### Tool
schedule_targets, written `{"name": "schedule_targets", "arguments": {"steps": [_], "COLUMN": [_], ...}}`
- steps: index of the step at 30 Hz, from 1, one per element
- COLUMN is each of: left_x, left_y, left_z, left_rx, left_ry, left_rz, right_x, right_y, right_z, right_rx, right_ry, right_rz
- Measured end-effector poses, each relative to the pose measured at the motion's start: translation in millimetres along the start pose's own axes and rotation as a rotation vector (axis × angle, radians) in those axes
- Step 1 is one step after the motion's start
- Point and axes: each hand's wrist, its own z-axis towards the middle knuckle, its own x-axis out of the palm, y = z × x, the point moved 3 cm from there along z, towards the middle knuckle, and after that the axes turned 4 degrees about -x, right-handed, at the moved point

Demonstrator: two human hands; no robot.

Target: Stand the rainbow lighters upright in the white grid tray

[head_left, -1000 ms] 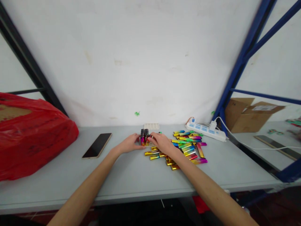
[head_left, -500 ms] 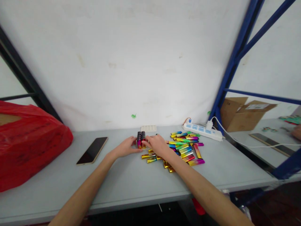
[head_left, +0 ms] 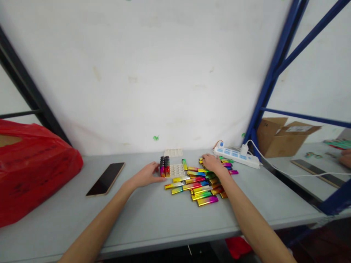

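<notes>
Two rows of upright lighters with black tops (head_left: 165, 167) stand in the left part of a white gridded tray (head_left: 177, 170); its right part shows bare cells. My left hand (head_left: 147, 173) rests at the left side of these rows, thumb and fingers apart, holding nothing. Right of the tray lies a pile of shiny multicoloured lighters (head_left: 202, 184). My right hand (head_left: 213, 163) is over the back of that pile; its fingertips are down among the lighters, and what they grip, if anything, is hidden.
Another white tray (head_left: 173, 152) lies by the wall. A phone (head_left: 106, 179) and a red bag (head_left: 35, 171) are at the left. A power strip (head_left: 237, 157) lies at the back right, near a blue post (head_left: 267, 78). A cardboard box (head_left: 285, 138) stands beyond it.
My right hand has moved right, from the upright lighters to the back of the pile, uncovering the tray's bare cells. My left hand has stayed beside the rows.
</notes>
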Motion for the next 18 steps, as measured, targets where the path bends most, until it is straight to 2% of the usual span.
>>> {"name": "schedule_targets", "arguments": {"steps": [5, 11, 14, 18], "left_x": [0.6, 0.5, -1.0, -3.1], "left_y": [0, 1, -1, -2], "left_z": [0, 0, 0, -1], "left_rx": [0.004, -0.005, -0.009, 0.003], "left_ry": [-0.002, -0.008, -0.001, 0.009], "left_rz": [0.016, -0.006, -0.003, -0.028], "right_x": [-2, -1, -7, -18], "right_y": [7, 23, 27, 36], "right_z": [5, 7, 5, 3], "right_rx": [-0.066, -0.226, -0.226, -0.290], "right_ry": [-0.017, -0.018, -0.112, -0.311], "right_rz": [0.017, 0.089, 0.160, 0.400]}}
